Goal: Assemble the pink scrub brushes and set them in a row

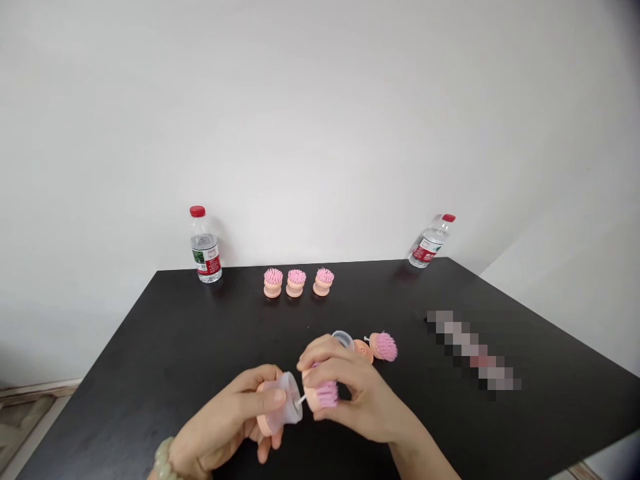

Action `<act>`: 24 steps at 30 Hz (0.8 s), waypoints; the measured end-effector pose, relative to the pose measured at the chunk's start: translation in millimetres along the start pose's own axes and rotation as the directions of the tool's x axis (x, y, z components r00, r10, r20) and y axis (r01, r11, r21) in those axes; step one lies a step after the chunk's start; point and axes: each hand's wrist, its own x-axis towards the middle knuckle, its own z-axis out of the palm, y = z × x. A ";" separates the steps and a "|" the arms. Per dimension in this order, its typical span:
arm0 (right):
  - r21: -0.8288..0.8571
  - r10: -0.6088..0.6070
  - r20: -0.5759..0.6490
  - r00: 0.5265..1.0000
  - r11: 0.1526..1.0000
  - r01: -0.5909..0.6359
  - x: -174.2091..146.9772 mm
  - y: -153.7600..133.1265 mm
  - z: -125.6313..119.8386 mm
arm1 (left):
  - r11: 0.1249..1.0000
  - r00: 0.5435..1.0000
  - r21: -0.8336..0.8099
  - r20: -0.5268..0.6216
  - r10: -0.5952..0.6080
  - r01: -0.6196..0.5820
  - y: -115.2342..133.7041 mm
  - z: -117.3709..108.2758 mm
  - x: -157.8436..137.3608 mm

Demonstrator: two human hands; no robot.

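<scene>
above the black desk (150, 353), the left hand (227, 405) has its grip closed around a tilted clear cup (291, 415) with a peach base. the right hand's (357, 393) grip pinches a pink-bristled brush head (327, 395), its white stem (301, 401) at the cup's mouth. beyond lies another brush head (385, 347); farther back, three brushes (296, 283) stand in a row.

A clear bottle (205, 257) with a red cap stands at the far left of the black surface (150, 373), near the white wall (320, 133). A second bottle (429, 247), which looks tilted, is at the far right. Nearer, one long blurred shape (475, 350) cannot be recognised.
</scene>
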 end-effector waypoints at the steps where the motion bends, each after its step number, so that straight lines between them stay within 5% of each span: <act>1: -0.005 0.005 -0.039 0.999 1.000 -0.005 -1.6 1.4 -2.9 | 1.000 1.000 -0.020 -0.007 0.008 -0.008 2.6 -1.8 -0.9; 8: -0.184 0.291 -0.163 0.943 0.930 -0.319 1.2 20.4 8.2 | 0.947 0.939 -0.086 -0.181 0.291 -0.310 12.3 -8.7 -5.4; 15: -0.314 0.344 -0.166 0.924 0.870 -0.381 11.4 46.8 40.9 | 0.917 0.857 -0.023 -0.368 0.362 -0.397 8.8 -1.0 -2.2; 24: -0.344 0.359 -0.151 0.921 0.854 -0.390 13.2 61.5 40.3 | 0.907 0.795 0.150 -0.439 0.418 -0.394 4.7 0.9 3.6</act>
